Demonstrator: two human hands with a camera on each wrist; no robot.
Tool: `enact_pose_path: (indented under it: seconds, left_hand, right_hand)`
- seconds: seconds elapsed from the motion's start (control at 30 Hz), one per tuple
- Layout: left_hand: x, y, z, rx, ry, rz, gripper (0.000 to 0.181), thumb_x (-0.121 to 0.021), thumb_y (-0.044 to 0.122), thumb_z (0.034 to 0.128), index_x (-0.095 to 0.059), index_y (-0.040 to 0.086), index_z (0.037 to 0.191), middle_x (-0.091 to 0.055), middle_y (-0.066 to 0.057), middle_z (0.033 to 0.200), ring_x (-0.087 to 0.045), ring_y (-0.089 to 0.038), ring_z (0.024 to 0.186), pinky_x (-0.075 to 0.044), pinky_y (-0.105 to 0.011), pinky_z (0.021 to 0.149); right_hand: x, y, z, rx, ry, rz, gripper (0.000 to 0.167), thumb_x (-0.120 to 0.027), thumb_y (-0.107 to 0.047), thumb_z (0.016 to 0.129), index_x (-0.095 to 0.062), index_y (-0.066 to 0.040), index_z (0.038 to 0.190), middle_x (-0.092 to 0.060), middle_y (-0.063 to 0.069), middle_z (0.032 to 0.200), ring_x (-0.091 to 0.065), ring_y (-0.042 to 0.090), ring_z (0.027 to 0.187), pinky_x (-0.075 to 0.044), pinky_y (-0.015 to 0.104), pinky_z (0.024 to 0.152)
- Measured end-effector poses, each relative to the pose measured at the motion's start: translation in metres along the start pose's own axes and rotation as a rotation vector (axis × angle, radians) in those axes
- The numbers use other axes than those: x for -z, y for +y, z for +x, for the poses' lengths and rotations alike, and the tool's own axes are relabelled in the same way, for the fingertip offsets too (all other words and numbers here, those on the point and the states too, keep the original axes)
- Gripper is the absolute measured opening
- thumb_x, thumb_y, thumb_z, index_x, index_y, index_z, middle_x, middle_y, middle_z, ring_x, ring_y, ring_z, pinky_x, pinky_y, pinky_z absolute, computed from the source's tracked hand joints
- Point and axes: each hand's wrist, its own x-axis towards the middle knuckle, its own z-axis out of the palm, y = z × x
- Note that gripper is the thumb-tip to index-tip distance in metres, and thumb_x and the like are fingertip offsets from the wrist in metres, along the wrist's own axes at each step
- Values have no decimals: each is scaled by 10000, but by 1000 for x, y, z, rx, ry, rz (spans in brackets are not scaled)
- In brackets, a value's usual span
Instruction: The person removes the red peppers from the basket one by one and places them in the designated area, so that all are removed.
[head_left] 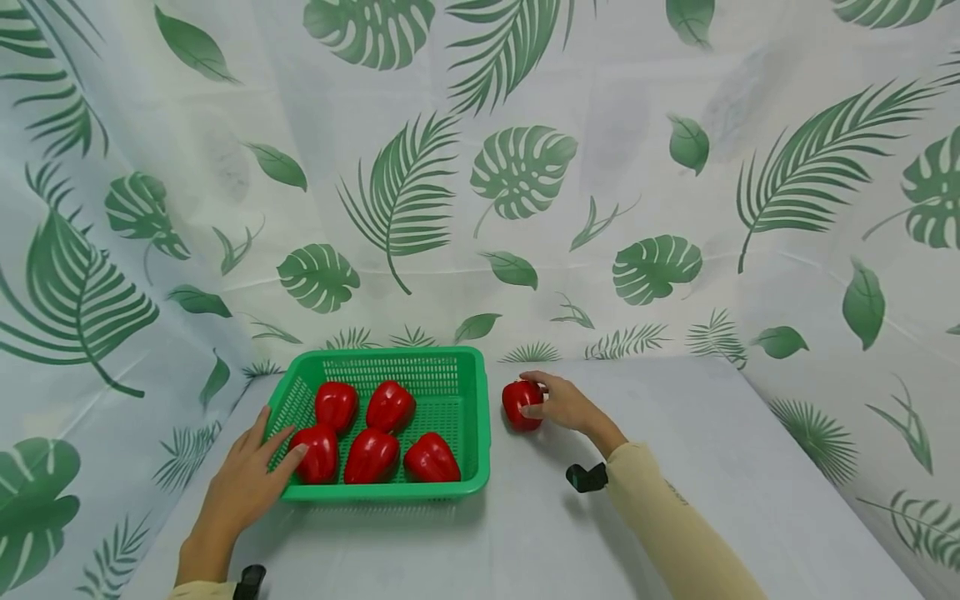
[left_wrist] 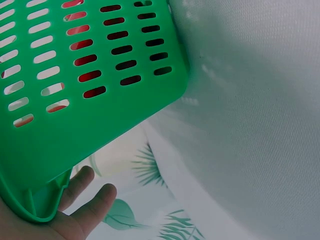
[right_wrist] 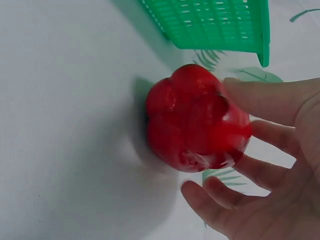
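A green basket (head_left: 386, 491) stands on the left part of the table with several red bell peppers (head_left: 372, 455) inside. My left hand (head_left: 243, 482) rests over its left rim, fingers spread, beside the front-left pepper; in the left wrist view, fingers (left_wrist: 95, 207) show past the rim of the basket (left_wrist: 100, 135). To the right of the basket, my right hand (head_left: 566, 404) grips a single red pepper (head_left: 521, 405) at the table surface. The right wrist view shows this pepper (right_wrist: 195, 120) between the thumb and fingers of my right hand (right_wrist: 270, 170).
A pale cloth covers the table (head_left: 675, 467). Behind and at both sides hangs a white curtain (head_left: 585, 208) with green leaf prints. The basket's right wall (right_wrist: 215, 25) is close to the single pepper.
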Motion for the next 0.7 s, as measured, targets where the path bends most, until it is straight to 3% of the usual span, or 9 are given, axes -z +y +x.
enact_pose_path:
  seconds: [0.13, 0.3, 0.47, 0.7]
  left_hand:
    - [-1, 0, -1, -7, 7, -4, 746, -468, 557, 1108, -518, -51, 1537, -157, -348, 1706, -275, -600, 1455, -389, -846, 1003]
    - [1, 1, -1, -7, 5, -8, 742, -470, 548, 1109, -514, -56, 1537, -153, -345, 1707, -276, -601, 1451, -394, -843, 1001]
    - [2, 2, -1, 5, -2, -7, 734, -482, 539, 1107, -508, -51, 1544, -141, -339, 1714, -267, -603, 1457, -386, -848, 1004]
    - [0, 2, -1, 11, -3, -7, 725, -498, 531, 1104, -510, -42, 1547, -132, -332, 1720, -264, -603, 1461, -385, -850, 1004]
  right_hand:
    - [2, -4, 0, 13, 45, -13, 677, -711, -226, 1019, -444, -35, 1611, -440, 263, 1620, -406, 522, 1460, -467, 671, 1094]
    - [6, -18, 0, 28, 88, 16, 799, -684, -389, 1033, -316, -124, 1691, -273, 207, 1735, -277, 480, 1561, -348, 741, 1147]
    - [4, -35, -2, 66, 75, 79, 856, -671, -483, 1023, -253, -209, 1719, -219, 148, 1766, -298, 475, 1561, -393, 723, 1123]
    - [-6, -52, -1, 160, 60, 97, 831, -671, -469, 1028, -283, -205, 1714, -239, 132, 1762, -334, 482, 1541, -424, 689, 1117]
